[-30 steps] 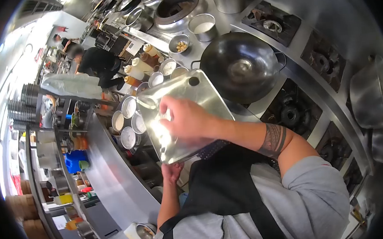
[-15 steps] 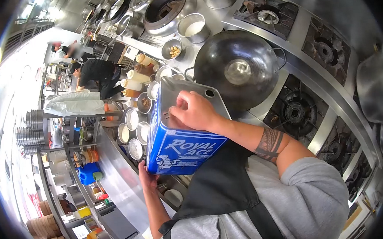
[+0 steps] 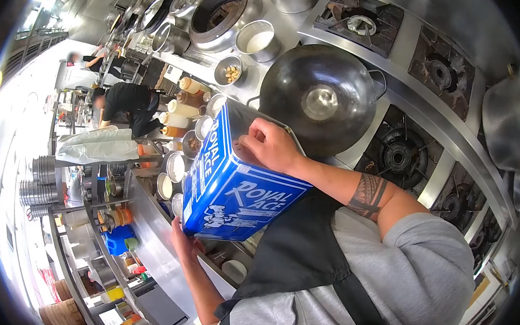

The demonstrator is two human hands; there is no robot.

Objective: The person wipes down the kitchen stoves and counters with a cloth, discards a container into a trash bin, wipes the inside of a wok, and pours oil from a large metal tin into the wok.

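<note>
A blue square oil tin (image 3: 238, 190) lettered "ROYAL ACE" is held off the counter in both hands, tilted with its metal top toward the wok. My right hand (image 3: 269, 145) is closed at that top, fingers curled around what seems to be its handle; the handle itself is hidden. Down at the tin's lower corner, my left hand (image 3: 184, 238) grips the base, with most of its fingers out of sight underneath. Just beyond the tin sits a large dark wok (image 3: 291, 95) with a shiny round patch at its bottom.
Gas burners (image 3: 402, 152) line the right side. Behind the wok stand a pot of white contents (image 3: 258, 41) and a small pot with brownish pieces (image 3: 229, 72). Squeeze bottles (image 3: 179, 106) and ingredient bowls lie left. A co-worker in black (image 3: 126, 102) bends over farther back.
The tin has tipped further toward the wok, its base swinging left and showing more of its side. My left hand moved left and slightly down with it; my right hand stays at the top.
</note>
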